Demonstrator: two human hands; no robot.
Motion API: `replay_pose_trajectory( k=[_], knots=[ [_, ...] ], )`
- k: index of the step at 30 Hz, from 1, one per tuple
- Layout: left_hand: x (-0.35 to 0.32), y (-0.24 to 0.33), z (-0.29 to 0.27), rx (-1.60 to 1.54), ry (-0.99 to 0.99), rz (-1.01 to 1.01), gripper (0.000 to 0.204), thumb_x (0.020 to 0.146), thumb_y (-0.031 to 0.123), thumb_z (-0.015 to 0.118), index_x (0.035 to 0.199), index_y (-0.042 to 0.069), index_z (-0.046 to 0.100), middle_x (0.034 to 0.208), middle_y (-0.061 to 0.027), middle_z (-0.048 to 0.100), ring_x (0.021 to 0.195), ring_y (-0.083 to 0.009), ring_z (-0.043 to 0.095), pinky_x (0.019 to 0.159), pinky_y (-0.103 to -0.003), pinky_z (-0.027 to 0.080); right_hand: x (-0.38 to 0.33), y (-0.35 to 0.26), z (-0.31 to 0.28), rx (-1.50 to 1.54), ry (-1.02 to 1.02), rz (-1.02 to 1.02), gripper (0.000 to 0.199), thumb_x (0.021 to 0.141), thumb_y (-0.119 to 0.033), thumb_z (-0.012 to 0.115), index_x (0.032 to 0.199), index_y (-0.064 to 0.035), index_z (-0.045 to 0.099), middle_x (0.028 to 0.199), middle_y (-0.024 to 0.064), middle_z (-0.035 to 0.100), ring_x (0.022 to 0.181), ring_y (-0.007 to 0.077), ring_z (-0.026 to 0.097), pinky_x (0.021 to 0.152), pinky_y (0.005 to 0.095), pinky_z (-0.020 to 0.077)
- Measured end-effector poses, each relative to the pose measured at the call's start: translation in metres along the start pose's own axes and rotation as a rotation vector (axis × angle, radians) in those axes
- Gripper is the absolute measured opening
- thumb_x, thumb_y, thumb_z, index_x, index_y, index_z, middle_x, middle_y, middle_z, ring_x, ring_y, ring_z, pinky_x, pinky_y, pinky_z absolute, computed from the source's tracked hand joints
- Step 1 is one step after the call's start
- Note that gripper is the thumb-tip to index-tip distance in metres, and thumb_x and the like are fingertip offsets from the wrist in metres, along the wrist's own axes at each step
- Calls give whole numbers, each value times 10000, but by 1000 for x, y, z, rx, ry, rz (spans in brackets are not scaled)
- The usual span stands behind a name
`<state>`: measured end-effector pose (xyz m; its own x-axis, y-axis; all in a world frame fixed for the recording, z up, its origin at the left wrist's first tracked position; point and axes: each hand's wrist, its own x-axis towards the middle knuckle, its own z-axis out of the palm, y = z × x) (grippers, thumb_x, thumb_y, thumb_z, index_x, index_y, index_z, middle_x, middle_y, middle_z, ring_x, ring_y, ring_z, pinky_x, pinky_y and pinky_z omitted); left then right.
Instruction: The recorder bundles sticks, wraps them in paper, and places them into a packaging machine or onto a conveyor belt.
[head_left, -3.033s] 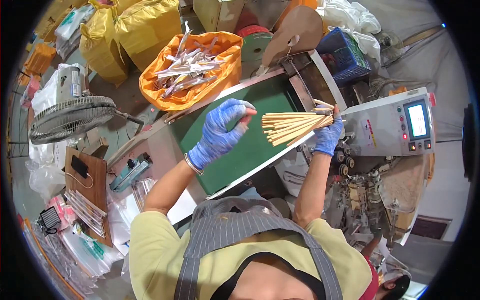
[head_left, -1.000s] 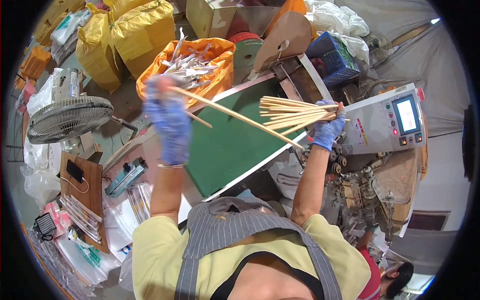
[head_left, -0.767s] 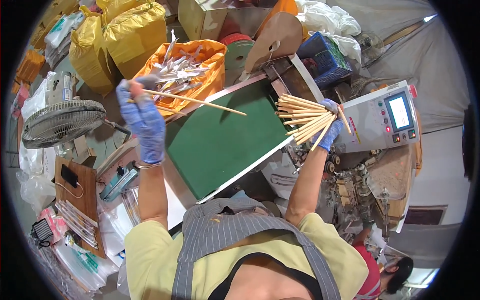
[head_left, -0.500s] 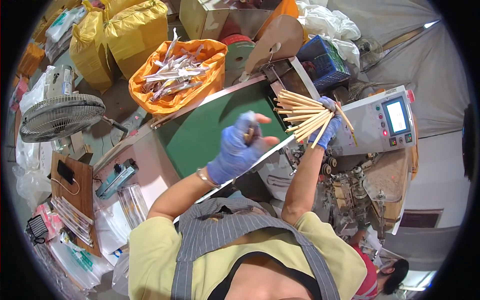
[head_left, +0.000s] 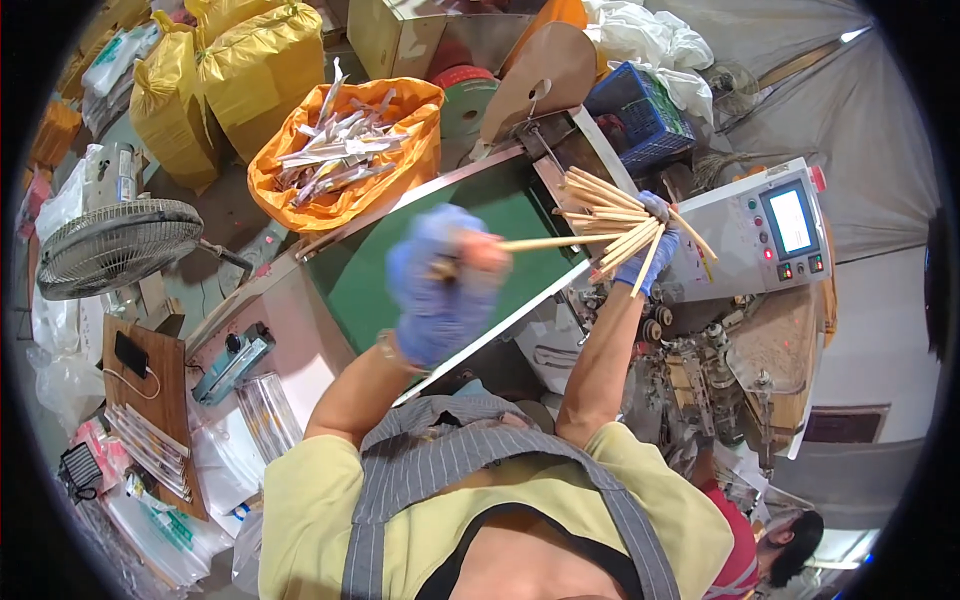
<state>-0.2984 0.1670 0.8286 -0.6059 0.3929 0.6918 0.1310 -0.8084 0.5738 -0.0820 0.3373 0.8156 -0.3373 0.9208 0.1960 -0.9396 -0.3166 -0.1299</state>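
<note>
From beside the belt (head_left: 375, 295), I am observing the right hand (head_left: 652, 264) clenching a bundle of sticks (head_left: 605, 213) at one end, above the belt's right edge; that hold is apparently leaving the free ends fanned and easy to separate. The left hand (head_left: 440, 295), over the belt, is pinching a single stick (head_left: 545, 243) by its end, seemingly for control; its other end is overlapping the bundle, contact unclear. Blur is hiding the palm. The orange sack (head_left: 415, 165) is standing beyond the belt, apparently for collecting strips (head_left: 345, 150).
</note>
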Motion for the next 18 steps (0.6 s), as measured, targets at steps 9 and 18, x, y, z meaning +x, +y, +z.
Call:
replay_pose_trajectory(
  k=[9, 18],
  knots=[
    [44, -13, -41, -515, 226, -472, 272, 902, 292, 406, 744, 90, 499, 536, -8, 445, 501, -98, 472, 404, -230, 394, 10, -20, -8, -19, 40, -99, 223, 816, -187, 524, 644, -82, 429, 617, 24, 444, 641, 142, 452, 698, 281, 392],
    [-5, -20, 59, -331, -9, -599, 137, 734, 82, 649, 837, 27, 576, 651, 49, 488, 570, -23, 405, 496, -181, 350, 12, 17, -9, 110, -7, 78, 251, 821, -176, 519, 608, -72, 435, 606, 31, 447, 654, 148, 466, 701, 263, 393]
  ],
)
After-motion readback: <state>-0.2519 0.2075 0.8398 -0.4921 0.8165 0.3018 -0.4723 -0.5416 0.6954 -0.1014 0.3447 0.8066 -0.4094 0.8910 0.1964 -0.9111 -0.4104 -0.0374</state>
